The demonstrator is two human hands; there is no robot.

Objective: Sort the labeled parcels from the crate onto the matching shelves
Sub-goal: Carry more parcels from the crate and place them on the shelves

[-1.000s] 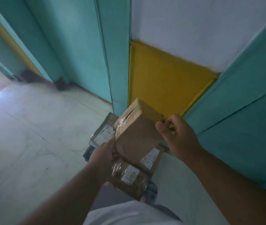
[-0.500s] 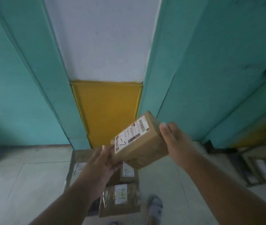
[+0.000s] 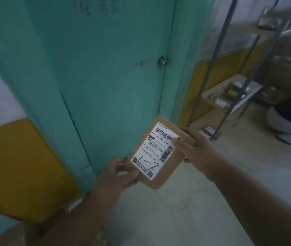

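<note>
I hold a small brown cardboard parcel [image 3: 166,167] in front of me with both hands. Its white shipping label [image 3: 156,150] faces me, with a barcode and a handwritten "1-7". My left hand [image 3: 121,172] grips the parcel's lower left corner, thumb on top. My right hand [image 3: 197,151] grips its right edge, thumb lying over the label's corner. A metal shelf rack [image 3: 230,82] stands at the right, with parcels on its low white shelf [image 3: 247,100]. The crate is out of view.
A teal door [image 3: 109,68] with a latch [image 3: 162,61] is straight ahead, between yellow and white wall sections [image 3: 16,166]. A crouching person [image 3: 290,103] is at the far right beside the rack. Pale floor tiles [image 3: 185,210] lie below. Blurred brown boxes [image 3: 56,233] sit at the bottom left.
My view has swung right and up, from the parcels on the floor to the teal door and the rack. The parcel has turned so that its label faces me squarely.
</note>
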